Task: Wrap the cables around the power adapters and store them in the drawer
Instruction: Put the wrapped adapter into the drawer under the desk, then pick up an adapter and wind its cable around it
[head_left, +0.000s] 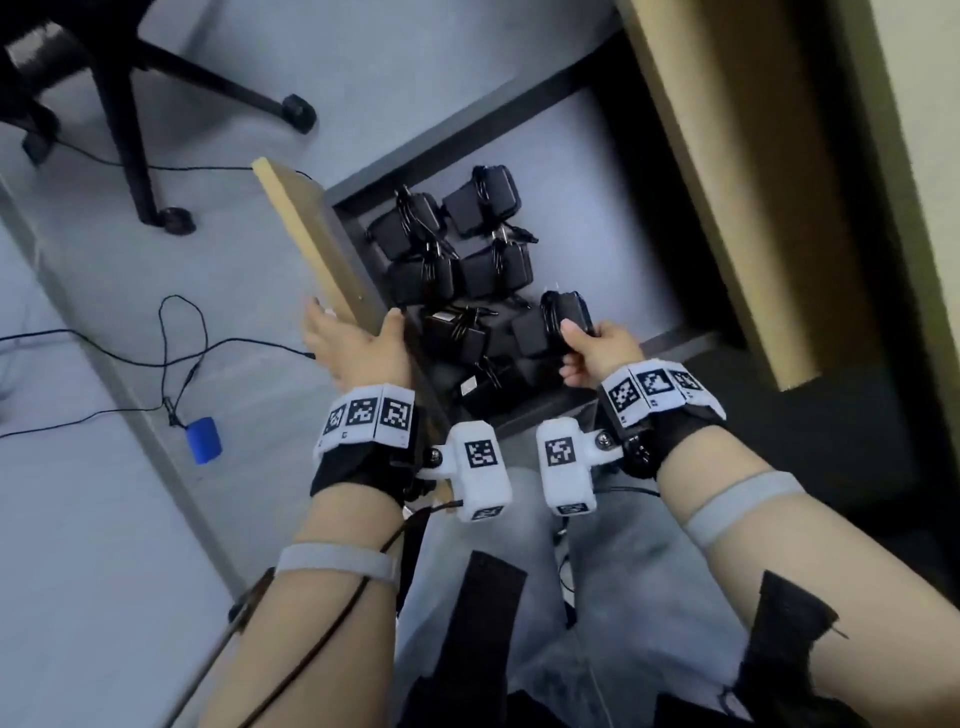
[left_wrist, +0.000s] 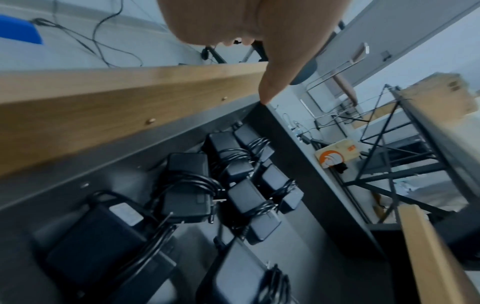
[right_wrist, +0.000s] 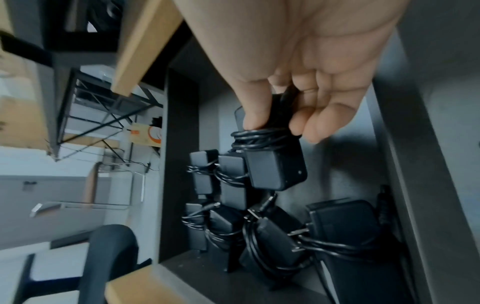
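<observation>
- Adapter (head_left: 561, 322), black with its cable (right_wrist: 259, 137) coiled round the middle, hung over the open drawer (head_left: 571, 130), held clear of the ones already stored; in the right wrist view its free end pointed down toward them.
- Right hand (head_left: 597, 348) was clamped on the adapter's upper end, thumb on one face and fingers (right_wrist: 311, 127) curled behind; gripping above the coil probably kept the loops from being pushed off.
- Left hand (head_left: 358, 343) gripped the wooden drawer front (head_left: 317, 244), thumb on the inner side and fingers over the outer face, apparently to steady the drawer or keep it pulled out while the other hand loaded it.
- The two hands were well apart, one at the drawer's front, the other over its near right part.
- Stored adapters (head_left: 457, 244) lay in rough rows toward the drawer's front and middle, each bound by its own cable, some touching; packing them close left bare grey floor at the back.
- A likely landing spot was the gap just beside the nearest wrapped ones, under the held adapter.
- Plug prongs (left_wrist: 221, 200) stuck out from one stored adapter, so a careless drop could snag a coil.
- On the floor to the left lay loose thin wires and a blue block (head_left: 204, 439); a chair base (head_left: 156, 104) stood beyond.
</observation>
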